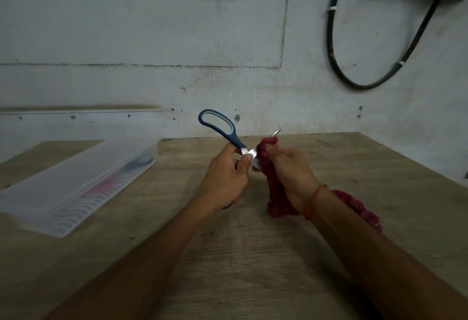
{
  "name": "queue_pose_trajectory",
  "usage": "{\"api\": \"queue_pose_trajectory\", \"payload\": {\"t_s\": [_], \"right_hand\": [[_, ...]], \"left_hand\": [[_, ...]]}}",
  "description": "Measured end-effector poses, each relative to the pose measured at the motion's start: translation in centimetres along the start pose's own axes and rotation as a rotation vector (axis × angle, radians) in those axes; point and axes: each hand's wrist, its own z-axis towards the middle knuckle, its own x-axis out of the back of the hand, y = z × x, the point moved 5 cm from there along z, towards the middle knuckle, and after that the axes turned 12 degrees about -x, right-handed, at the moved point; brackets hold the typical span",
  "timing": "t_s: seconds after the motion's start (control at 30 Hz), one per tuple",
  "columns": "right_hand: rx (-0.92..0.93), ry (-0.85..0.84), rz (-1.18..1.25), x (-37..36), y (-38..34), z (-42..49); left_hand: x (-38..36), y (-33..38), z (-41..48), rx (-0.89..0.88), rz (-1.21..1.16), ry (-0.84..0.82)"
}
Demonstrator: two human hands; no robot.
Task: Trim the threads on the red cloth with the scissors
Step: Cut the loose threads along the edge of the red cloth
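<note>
Cloth (277, 200) in R grip (293, 172), L grip (225, 175) scissors (220, 127) across it

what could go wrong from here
The scissors are open around the bunched cloth, so a cut could bite fabric, not just thread.
The right hand pinches the cloth right beside the blades, so fingertips could get nicked.
The left hand grips near the pivot with the top loop empty, so control may be poor.
</note>
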Motion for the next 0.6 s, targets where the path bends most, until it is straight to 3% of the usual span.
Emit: {"api": "queue_pose_trajectory", "payload": {"t_s": [0.23,0.4,0.5,0.6], "right_hand": [[-0.007,0.218,0.158,5.0,-1.4,0.9],[0.207,0.484,0.281,7.9,-3.0,0.6],[0.376,0.546,0.141,8.0,-3.6,0.2],[0.547,0.435,-0.134,5.1,-3.9,-0.6]], "left_hand": [[-0.2,-2.0,0.0,0.143,-0.052,-0.034],[0.5,-2.3,0.3,0.148,-0.049,-0.002],[0.6,-2.3,0.2,0.159,-0.052,-0.018],[0.2,-2.0,-0.1,0.144,-0.03,-0.086]]}}
